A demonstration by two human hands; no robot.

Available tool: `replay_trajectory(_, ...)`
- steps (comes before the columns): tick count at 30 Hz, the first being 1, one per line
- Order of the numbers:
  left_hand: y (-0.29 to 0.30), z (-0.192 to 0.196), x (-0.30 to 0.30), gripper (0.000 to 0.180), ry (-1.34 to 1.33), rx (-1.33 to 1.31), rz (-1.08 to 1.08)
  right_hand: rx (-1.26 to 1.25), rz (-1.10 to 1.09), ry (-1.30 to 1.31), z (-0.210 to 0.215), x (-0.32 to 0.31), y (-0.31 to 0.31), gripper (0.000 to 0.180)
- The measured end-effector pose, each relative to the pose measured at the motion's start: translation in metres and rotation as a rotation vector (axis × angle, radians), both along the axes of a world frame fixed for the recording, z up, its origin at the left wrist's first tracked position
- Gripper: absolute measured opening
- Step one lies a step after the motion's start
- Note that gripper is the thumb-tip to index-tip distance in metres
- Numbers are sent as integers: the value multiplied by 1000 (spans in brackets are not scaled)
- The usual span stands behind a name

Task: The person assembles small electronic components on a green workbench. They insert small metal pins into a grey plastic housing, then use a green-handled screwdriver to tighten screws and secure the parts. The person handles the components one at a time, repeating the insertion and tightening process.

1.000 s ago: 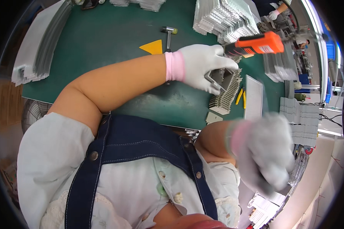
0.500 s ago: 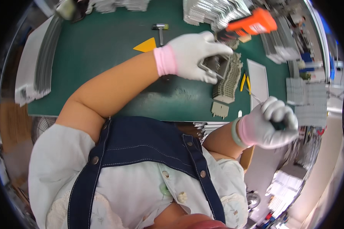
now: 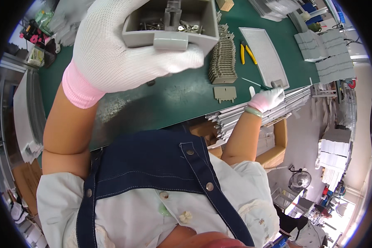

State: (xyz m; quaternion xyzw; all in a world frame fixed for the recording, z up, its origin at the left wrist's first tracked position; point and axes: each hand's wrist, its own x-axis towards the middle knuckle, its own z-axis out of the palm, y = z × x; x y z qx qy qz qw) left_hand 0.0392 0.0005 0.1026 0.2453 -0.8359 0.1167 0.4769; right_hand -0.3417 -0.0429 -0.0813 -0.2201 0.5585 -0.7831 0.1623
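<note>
My left hand (image 3: 111, 49), in a white knit glove with a pink cuff, is raised close to the camera. Its fingers are wrapped round a small grey plastic box (image 3: 170, 40) with an upright piece in its middle and small shiny metal parts (image 3: 190, 27) inside. Further right, my gloved right hand (image 3: 268, 98) is closed round a screwdriver (image 3: 251, 82); its thin shaft points left and its dark green handle is partly hidden. Beneath that hand lies the near end of a white tray (image 3: 265, 56), with a small grey piece (image 3: 278, 84) in its corner.
A row of stacked grey-beige plastic parts (image 3: 223, 58) stands on the green table (image 3: 169, 99), with one loose part (image 3: 225, 94) before it. Yellow-handled pliers (image 3: 249, 54) lie beside the tray. Long metal strips (image 3: 235, 122) lie below the table edge, above a cardboard box (image 3: 279, 144).
My left hand has lifted the grey box up toward the camera. My right hand has moved left and forward, to the tray's near end. The view has shifted, and the orange tool is out of sight.
</note>
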Motion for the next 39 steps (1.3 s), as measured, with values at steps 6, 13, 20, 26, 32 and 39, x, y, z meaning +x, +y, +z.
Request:
replay_trajectory(6,35,8,-16,86,-157,179,115,-12,148,315,-60,1,-23,27)
replay_trajectory(13,86,-9,5,93,-109,443,34,175,224,979,-28,9,5,29)
replay_trajectory(20,123,-29,7,94,-145,452,142,328,1013,1246,-35,143,80,22)
replay_trajectory(26,137,-82,-4,89,2,568,176,559,1210,1511,-42,175,61,15)
replay_trajectory(32,136,-85,0,89,74,565,147,90,1229,1029,-19,155,74,10)
replay_trajectory(39,133,-83,-12,86,78,529,127,-488,1131,1178,123,155,136,27)
